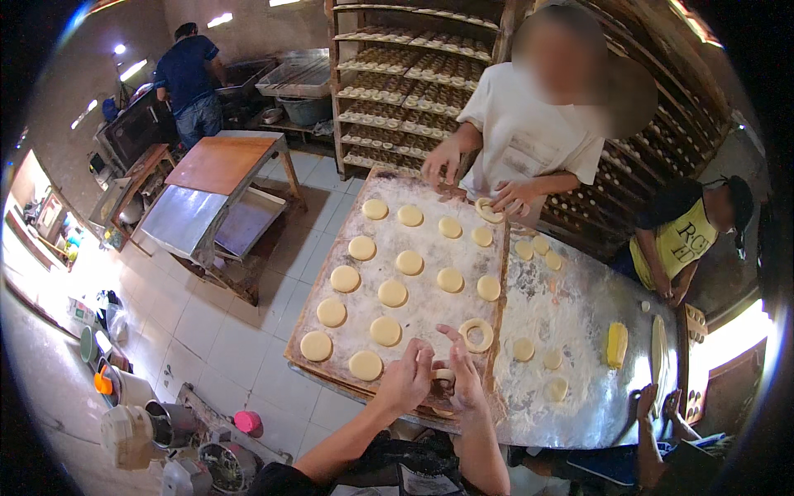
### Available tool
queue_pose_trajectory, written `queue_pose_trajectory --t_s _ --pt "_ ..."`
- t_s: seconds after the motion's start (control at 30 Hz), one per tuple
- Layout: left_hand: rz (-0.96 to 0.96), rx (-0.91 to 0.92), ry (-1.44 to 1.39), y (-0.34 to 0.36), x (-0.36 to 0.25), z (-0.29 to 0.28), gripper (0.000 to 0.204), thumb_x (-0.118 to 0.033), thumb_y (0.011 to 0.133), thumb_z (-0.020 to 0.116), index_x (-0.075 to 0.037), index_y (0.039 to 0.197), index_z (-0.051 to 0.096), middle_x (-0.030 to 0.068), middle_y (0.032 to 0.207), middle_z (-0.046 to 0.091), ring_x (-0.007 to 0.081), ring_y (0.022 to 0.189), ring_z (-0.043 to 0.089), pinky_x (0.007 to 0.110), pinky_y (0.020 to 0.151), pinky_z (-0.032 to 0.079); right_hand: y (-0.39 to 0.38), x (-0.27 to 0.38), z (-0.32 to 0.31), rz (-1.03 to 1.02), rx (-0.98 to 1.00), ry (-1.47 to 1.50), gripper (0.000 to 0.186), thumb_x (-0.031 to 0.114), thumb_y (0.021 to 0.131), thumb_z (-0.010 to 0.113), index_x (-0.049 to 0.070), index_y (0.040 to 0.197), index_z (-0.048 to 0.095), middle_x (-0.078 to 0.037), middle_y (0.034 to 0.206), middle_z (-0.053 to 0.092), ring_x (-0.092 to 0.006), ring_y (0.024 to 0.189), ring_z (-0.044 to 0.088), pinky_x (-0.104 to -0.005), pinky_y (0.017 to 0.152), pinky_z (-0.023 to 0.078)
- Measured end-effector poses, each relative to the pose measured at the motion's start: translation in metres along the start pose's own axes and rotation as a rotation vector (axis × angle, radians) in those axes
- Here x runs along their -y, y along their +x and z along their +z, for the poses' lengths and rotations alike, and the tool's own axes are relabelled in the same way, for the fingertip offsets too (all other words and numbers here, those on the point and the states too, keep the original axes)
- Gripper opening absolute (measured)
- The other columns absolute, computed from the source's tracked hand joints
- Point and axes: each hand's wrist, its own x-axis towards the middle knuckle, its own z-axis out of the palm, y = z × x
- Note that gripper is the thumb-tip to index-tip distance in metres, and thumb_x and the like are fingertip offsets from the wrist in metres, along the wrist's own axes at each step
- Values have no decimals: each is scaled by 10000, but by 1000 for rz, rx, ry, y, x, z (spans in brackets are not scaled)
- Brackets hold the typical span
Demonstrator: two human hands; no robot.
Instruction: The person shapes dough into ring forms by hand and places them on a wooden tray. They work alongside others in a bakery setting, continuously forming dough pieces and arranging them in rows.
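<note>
A small dough ring (443, 374) is held between my two hands over the near edge of a floured wooden board (430, 310). My left hand (408, 379) is closed, its fingers curled against the ring's left side. My right hand (466, 380) grips the ring from the other side, with one finger raised. Just beyond it, another dough ring (476, 336) with an open hole lies on the board. Several flat dough rounds (385, 331) sit in loose rows to the left and farther off. Part of another piece of dough shows under my hands.
Across the board, a person in white (529, 132) handles a dough ring (488, 211). To the right, a floured metal table (579, 347) bears dough rounds and a yellow block (616, 345); other people's hands work there. Loaded racks (413, 83) stand behind; mixing machines (128, 430) stand lower left.
</note>
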Motion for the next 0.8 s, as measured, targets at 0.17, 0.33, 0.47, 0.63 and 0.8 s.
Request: queue_pose_trajectory --t_s 0.17,0.33,0.47,0.63,0.8 --pt "-21 -188 379 35 4 -6 451 -370 1030 504 -27 1318 453 246 991 607 363 926 632 517 814 470 18 10 8 237 -243 -475 713 468 1013 514 58 1525 235 -192 1201 550 -314 1063 581 -475 926 462" --pt "87 -259 889 30 32 -40 668 -371 882 675 -24 1400 437 146 1058 535 340 959 535 480 788 408 8 16 12 81 -401 -1069 785 408 926 634 148 1551 238 -220 1303 509 -388 1218 499 -564 1037 362" --pt "91 29 898 15 46 -27 795 -324 765 766 -100 1447 424 160 1089 521 348 982 520 481 802 387 10 -3 24 121 -196 -1458 842 351 849 705 174 1545 264 -186 1336 500 -361 1260 463 -581 1052 326" --pt "80 -18 909 16 44 -24 788 -298 768 769 -119 1454 426 181 1106 517 359 997 518 488 826 375 9 -17 29 58 -148 -1567 900 348 790 748 174 1540 281 -166 1303 478 -384 1239 439 -585 1037 305" --pt "15 7 831 13 34 -33 803 -301 790 778 -138 1471 386 203 1194 522 395 1087 524 542 870 407 6 -4 28 -22 -129 -1545 836 354 813 730 153 1517 325 -150 1265 505 -370 1226 462 -570 1002 336"
